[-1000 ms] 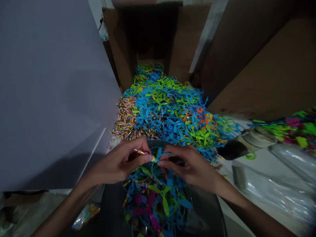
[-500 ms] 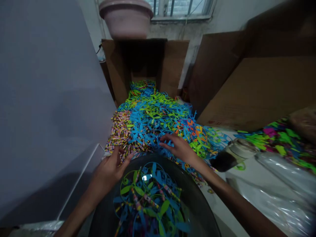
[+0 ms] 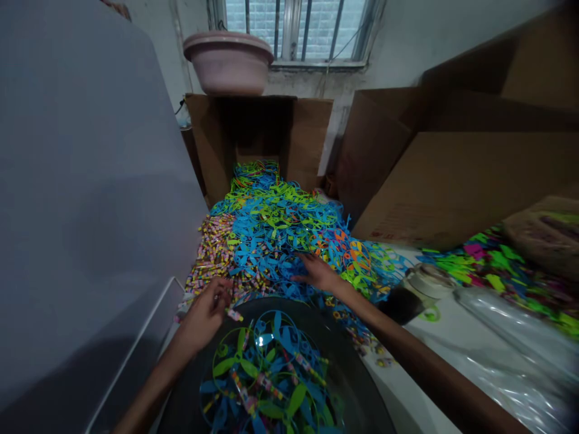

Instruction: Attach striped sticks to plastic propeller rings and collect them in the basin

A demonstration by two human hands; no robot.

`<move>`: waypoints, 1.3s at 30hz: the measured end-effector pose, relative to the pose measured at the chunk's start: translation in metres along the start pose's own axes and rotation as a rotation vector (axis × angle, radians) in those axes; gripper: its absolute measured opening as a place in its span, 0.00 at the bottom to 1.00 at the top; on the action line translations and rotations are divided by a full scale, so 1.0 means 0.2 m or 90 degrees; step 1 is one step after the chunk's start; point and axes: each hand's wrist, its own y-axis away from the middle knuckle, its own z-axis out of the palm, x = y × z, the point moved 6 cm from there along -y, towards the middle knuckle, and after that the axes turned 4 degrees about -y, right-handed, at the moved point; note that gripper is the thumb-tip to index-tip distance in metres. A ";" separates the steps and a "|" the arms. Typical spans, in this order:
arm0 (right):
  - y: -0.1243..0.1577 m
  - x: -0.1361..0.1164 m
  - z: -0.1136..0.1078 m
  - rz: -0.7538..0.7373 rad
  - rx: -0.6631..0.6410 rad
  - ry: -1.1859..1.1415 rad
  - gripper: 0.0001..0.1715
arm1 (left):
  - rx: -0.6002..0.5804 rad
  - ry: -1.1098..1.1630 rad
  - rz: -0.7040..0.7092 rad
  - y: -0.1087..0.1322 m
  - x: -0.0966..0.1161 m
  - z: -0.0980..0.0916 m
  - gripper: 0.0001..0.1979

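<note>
My left hand (image 3: 205, 313) is closed over the left rim of a dark basin (image 3: 362, 386), its fingers curled round a small pink-and-yellow stick (image 3: 234, 314) that pokes out below them. My right hand (image 3: 319, 272) reaches to the blue pieces beyond the basin, fingers apart, with nothing seen held; its fingertips touch or hover at the pile. Blue and green propeller rings (image 3: 257, 256) form a heap on the table, and striped sticks (image 3: 212, 238) lie at its left. Inside the basin are mixed rings and sticks (image 3: 271, 386).
An open cardboard box (image 3: 312, 132) stands behind the heap, a pink tub (image 3: 233, 63) above it. At the right are a large carton (image 3: 474, 187), a glass jar (image 3: 418, 289), clear plastic bags (image 3: 511, 337) and green scraps (image 3: 502, 259). A grey panel (image 3: 90, 181) borders the left.
My left hand has closed its fingers and now shows a striped stick. My right hand has shifted slightly over the blue pieces. The view has tilted up a little.
</note>
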 end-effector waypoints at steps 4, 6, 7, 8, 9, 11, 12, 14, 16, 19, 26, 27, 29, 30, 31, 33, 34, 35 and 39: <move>-0.04 0.03 -0.05 0.012 0.074 -0.079 0.20 | -0.115 0.139 -0.066 -0.01 0.01 0.07 0.14; -0.05 0.04 -0.08 0.016 0.102 -0.134 0.13 | -0.138 0.184 -0.097 -0.01 0.02 0.09 0.15; -0.05 0.04 -0.09 0.017 0.112 -0.164 0.11 | -0.139 0.201 -0.107 -0.01 0.03 0.09 0.15; -0.05 0.04 -0.11 0.017 0.123 -0.197 0.10 | -0.136 0.213 -0.115 -0.01 0.03 0.09 0.15; -0.06 0.04 -0.13 0.018 0.134 -0.230 0.10 | -0.136 0.217 -0.121 -0.01 0.03 0.10 0.16; -0.06 0.05 -0.18 0.026 0.162 -0.298 0.10 | -0.135 0.208 -0.129 -0.01 0.02 0.12 0.17; -0.06 0.06 -0.20 0.034 0.178 -0.333 0.11 | -0.134 0.194 -0.135 -0.01 0.01 0.12 0.18; -0.05 0.08 -0.24 0.062 0.212 -0.409 0.14 | -0.118 0.172 -0.150 -0.02 -0.01 0.13 0.21; -0.04 0.09 -0.27 0.098 0.233 -0.499 0.18 | -0.099 0.187 -0.160 -0.02 -0.01 0.13 0.23; 0.02 0.05 -0.27 0.148 0.200 -0.652 0.18 | -0.105 0.268 -0.165 -0.01 0.02 0.13 0.22; 0.30 -0.25 -0.11 0.246 -0.024 -1.042 0.20 | -0.155 0.349 -0.098 0.05 0.17 0.18 0.25; 0.33 -0.30 -0.08 0.265 -0.064 -1.103 0.21 | -0.150 0.342 -0.087 0.06 0.19 0.19 0.26; 0.38 -0.38 -0.04 0.280 -0.127 -1.156 0.20 | -0.156 0.308 -0.072 0.07 0.21 0.22 0.24; 0.40 -0.42 -0.03 0.274 -0.146 -1.155 0.18 | -0.164 0.281 -0.065 0.08 0.22 0.23 0.21; 0.41 -0.45 -0.03 0.263 -0.161 -1.141 0.17 | -0.166 0.245 -0.054 0.09 0.23 0.24 0.19; 0.43 -0.50 -0.04 0.235 -0.176 -1.083 0.16 | -0.135 0.141 -0.017 0.09 0.26 0.23 0.17; 0.43 -0.51 -0.05 0.220 -0.171 -1.044 0.16 | -0.107 0.081 0.006 0.10 0.28 0.21 0.16; 0.43 -0.52 -0.07 0.203 -0.153 -1.002 0.16 | -0.084 0.024 0.030 0.11 0.30 0.19 0.15; 0.42 -0.50 -0.15 0.166 -0.017 -0.897 0.14 | -0.083 -0.074 0.071 0.16 0.38 0.17 0.12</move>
